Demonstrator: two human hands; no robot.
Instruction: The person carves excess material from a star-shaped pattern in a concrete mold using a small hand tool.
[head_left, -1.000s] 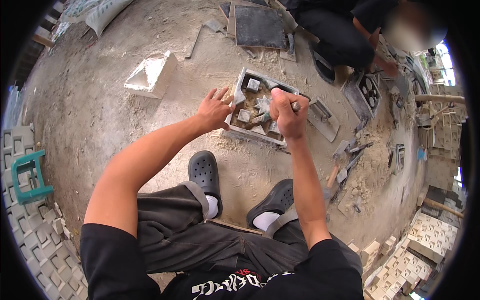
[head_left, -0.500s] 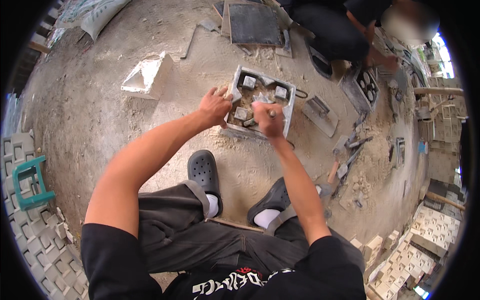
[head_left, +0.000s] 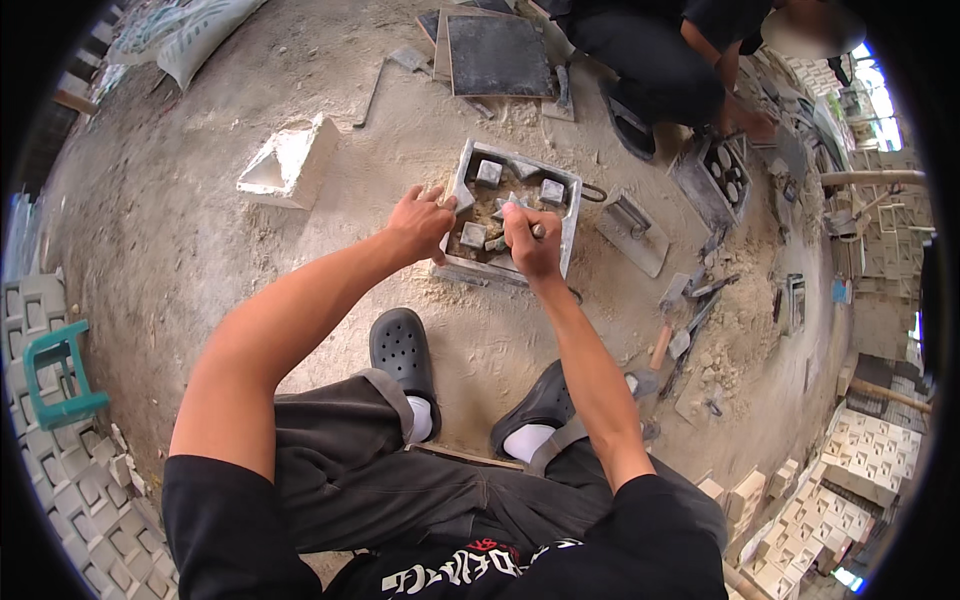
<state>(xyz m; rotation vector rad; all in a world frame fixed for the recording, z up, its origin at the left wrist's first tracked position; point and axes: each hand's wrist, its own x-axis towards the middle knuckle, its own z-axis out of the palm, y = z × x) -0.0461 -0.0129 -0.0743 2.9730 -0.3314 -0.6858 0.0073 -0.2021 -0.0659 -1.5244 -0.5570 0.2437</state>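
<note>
A square grey mould (head_left: 572, 215) lies on the ground in front of me, with small square blocks (head_left: 489, 173) and a star-shaped piece in the middle. Loose sandy mix (head_left: 484, 206) partly fills the spaces between them. My left hand (head_left: 420, 225) grips the mould's left wall, fingers on its upper corner and thumb lower down. Over the mould's right half, my right hand (head_left: 533, 240) is closed round a small hand tool (head_left: 539, 231). Only its rounded handle end shows clearly; my fist hides most of the rest.
A flat float (head_left: 634, 232) lies right of the mould. Beyond it, a co-worker (head_left: 650, 75) crouches by another mould (head_left: 705, 185). Several hand tools (head_left: 690, 310) lie beside a sandy heap (head_left: 735, 345). A whitish hollow block (head_left: 290, 165) sits left; a green stool (head_left: 62, 375) stands far left.
My right hand has shifted slightly with the tool, staying over the mould. My left hand keeps its place on the mould's left wall. The whole view has shifted a little.
</note>
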